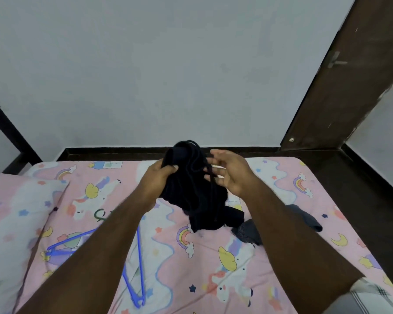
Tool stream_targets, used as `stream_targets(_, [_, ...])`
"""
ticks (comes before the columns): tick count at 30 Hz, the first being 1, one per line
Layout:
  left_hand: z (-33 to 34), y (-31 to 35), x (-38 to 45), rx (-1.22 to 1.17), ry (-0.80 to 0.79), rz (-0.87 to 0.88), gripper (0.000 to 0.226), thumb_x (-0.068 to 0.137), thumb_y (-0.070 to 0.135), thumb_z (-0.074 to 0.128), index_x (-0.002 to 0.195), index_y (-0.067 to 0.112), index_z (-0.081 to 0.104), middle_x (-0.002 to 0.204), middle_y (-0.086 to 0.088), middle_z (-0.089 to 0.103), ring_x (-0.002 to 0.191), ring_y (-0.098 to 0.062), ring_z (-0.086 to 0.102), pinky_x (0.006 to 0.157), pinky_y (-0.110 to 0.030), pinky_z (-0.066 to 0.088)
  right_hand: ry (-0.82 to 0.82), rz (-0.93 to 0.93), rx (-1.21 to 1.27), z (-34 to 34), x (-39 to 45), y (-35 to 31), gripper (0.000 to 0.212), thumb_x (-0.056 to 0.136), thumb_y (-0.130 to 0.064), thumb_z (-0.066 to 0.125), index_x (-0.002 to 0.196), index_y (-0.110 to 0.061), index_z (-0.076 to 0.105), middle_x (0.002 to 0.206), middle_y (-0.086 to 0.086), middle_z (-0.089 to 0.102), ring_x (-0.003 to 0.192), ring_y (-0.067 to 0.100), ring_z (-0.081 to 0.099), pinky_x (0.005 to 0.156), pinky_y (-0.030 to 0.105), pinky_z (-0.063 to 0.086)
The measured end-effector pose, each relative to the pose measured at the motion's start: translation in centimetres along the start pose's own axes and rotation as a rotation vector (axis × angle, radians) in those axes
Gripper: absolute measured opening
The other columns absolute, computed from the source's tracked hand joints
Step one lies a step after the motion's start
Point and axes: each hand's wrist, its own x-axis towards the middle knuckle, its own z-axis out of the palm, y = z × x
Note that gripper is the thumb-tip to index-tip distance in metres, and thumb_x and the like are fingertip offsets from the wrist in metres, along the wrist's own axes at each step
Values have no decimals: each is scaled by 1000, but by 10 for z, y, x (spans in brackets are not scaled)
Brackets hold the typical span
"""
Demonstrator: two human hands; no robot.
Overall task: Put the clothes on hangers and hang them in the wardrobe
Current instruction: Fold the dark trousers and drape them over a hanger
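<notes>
hands [191, 175] around bunched black garment [191, 189]

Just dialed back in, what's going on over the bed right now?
A person holds a bunched black garment up over the bed. The left hand grips it; the right hand is open beside it, fingers at its folds. Blue hangers lie unused on the sheet, and a grey garment waits nearby.

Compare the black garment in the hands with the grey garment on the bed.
The black garment is lifted off the sheet, gripped by the left hand, with the right hand open beside it; the grey garment lies flat on the bed, untouched. The black one is near-black and in full view; the grey one is lighter and partly hidden by the right arm. Both are crumpled and not on the blue hangers.
</notes>
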Motion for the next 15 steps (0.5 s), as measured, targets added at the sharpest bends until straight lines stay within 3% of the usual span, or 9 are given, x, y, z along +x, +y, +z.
stream_targets(3, [5,15,0,-89,-69,-35,23,97,18,59,118,20,68,109,-6,76,103,-29,72,92,-49,55,-111,-248,-429,-2,-10,-4,57,88,9,56,137,-19,51,132,3,61,97,17,69,78,33,61])
stream_targets(5, [10,20,0,-76,-110,-43,24,96,19,60,119,17,68,111,-10,75,103,-32,72,96,-53,53,-264,-313,-544,-1,-13,-5,76,82,13,65,145,-23,45,135,-2,58,105,13,67,81,26,58])
stream_targets(7, [15,27,0,-76,-137,-57,25,96,20,61,118,15,68,111,-13,75,104,-35,71,97,-54,52,-327,-324,-531,-3,-15,-8,84,79,4,78,149,-27,41,136,-5,58,119,13,61,93,32,56])
stream_targets(9, [18,35,2,-83,-139,-70,24,95,21,62,116,12,69,111,-14,75,104,-36,71,99,-53,52,-276,-301,-498,-6,-17,-16,92,80,-9,83,154,-27,31,139,-8,55,125,14,57,101,39,53])
stream_targets(12, [23,46,4,-98,-92,-76,25,95,24,63,115,11,70,110,-13,75,103,-34,71,100,-54,52,-223,-245,-568,-17,-19,-26,104,80,-28,84,158,-34,17,138,-13,52,116,13,64,99,45,54])
stream_targets(15, [32,55,8,-76,-13,-49,27,97,32,63,115,13,70,105,-9,77,98,-30,74,94,-53,56,-300,-311,-691,-14,-27,-21,101,71,-31,91,151,-35,29,131,-18,51,118,-1,58,104,30,49])
